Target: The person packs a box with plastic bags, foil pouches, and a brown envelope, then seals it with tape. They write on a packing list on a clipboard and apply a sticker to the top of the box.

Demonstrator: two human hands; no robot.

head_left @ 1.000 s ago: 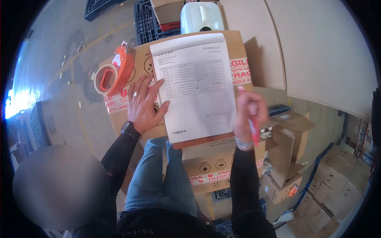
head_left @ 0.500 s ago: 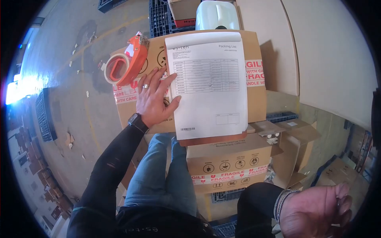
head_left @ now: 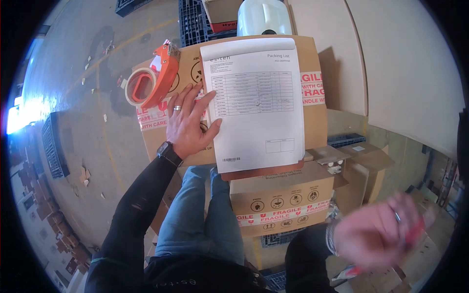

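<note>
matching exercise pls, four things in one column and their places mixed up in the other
1. tape dispenser
2. left hand
3. right hand
4. pale jug

A. just beyond the far edge of the carton
B. out at the lower right, away from the papers
C. on the carton, left of the papers
D. fingers at the papers' left edge

1-C; 2-D; 3-B; 4-A

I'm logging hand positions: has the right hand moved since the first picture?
Yes, the right hand has moved from beside the packing list to well beyond its lower-right corner.
</note>
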